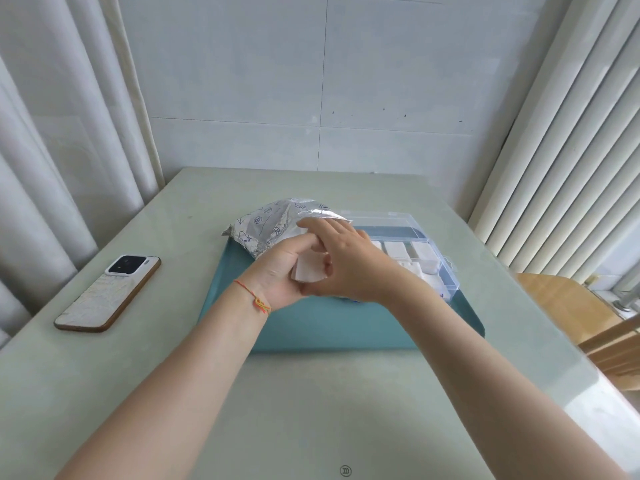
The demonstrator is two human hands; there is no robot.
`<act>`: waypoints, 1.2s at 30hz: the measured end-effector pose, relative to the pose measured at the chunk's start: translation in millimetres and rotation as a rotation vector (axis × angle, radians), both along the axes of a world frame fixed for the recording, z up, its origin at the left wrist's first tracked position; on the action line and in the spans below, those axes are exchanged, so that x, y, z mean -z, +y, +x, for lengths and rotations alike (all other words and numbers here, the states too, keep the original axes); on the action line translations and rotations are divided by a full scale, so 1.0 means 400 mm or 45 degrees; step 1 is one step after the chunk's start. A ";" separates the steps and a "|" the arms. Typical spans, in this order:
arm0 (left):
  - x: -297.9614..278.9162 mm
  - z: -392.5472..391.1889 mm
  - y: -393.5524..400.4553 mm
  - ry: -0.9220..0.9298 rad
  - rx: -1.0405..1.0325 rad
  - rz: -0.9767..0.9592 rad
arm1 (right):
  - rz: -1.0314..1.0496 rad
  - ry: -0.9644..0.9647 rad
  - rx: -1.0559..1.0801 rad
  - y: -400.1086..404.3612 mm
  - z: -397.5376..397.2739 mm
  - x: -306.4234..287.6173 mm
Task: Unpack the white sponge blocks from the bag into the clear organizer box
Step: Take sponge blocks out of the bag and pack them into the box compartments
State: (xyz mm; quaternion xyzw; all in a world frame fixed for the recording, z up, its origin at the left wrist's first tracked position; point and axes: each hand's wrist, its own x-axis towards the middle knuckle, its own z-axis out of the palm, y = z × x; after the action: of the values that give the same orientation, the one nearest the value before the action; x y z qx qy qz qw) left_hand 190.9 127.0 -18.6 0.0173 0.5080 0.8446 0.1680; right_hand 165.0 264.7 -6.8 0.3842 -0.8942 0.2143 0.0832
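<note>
**Both hands on one sponge over the tray**

I see bare table below my wrists; the phone lies well left of my fingers, clear of them. Both forearms reach forward and meet above the tray. My left hand cups a sponge from below, fingers curled on it; my right hand pinches it from above. The bag sits just beyond my fingertips, the box to their right, holding blocks.
</note>
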 end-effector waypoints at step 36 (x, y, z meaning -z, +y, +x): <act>-0.022 -0.054 0.020 0.043 0.042 -0.066 | -0.088 -0.170 -0.016 0.042 -0.052 -0.026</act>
State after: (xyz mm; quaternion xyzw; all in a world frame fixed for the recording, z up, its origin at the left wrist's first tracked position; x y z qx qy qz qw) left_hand 169.3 135.0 -9.8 0.0355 0.5321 0.8279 0.1737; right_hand 144.2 281.4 3.7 0.3716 -0.8874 0.2706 0.0352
